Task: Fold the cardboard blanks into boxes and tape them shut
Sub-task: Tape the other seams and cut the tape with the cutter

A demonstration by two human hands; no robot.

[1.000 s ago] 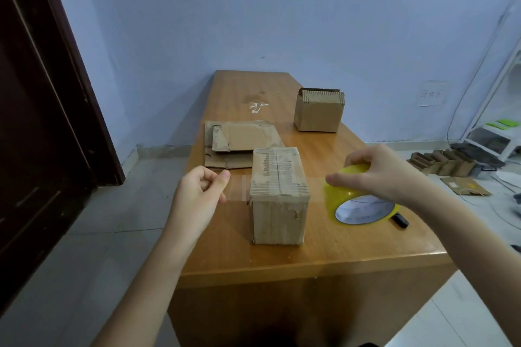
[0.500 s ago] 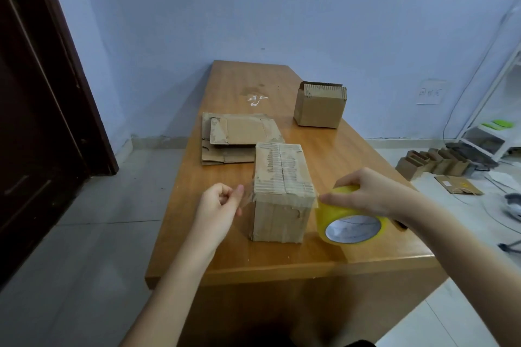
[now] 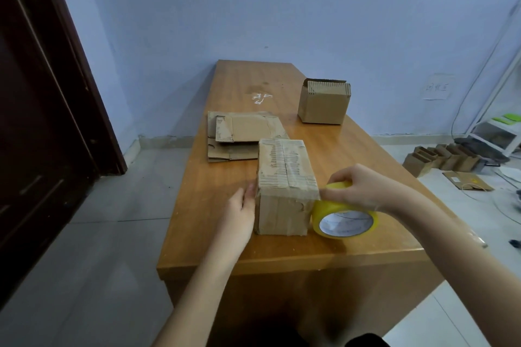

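Taping shut a folded cardboard box (image 3: 284,186) is the step in hand, seen from a camera worn on the person's head. The box stands near the front of a long wooden table (image 3: 366,160), its top flaps closed along a centre seam. The left hand (image 3: 241,215) lies flat against the box's left side, fingers straight and together — most likely pressing down the loose end of a clear tape strip, though the strip itself is hard to make out. The right hand (image 3: 359,190) curls over a yellow tape roll (image 3: 344,218) that sits on the table, touching the box's right side; holding it low there would keep a strip taut across the top. Behind the box, a small stack of flat cardboard blanks (image 3: 239,135) waits within easy reach. Farther back, on the right, stands a second box (image 3: 324,103), already folded, its top flaps standing up — not yet taped. More cardboard pieces (image 3: 442,158) rest on the tiled floor to the right of the table.
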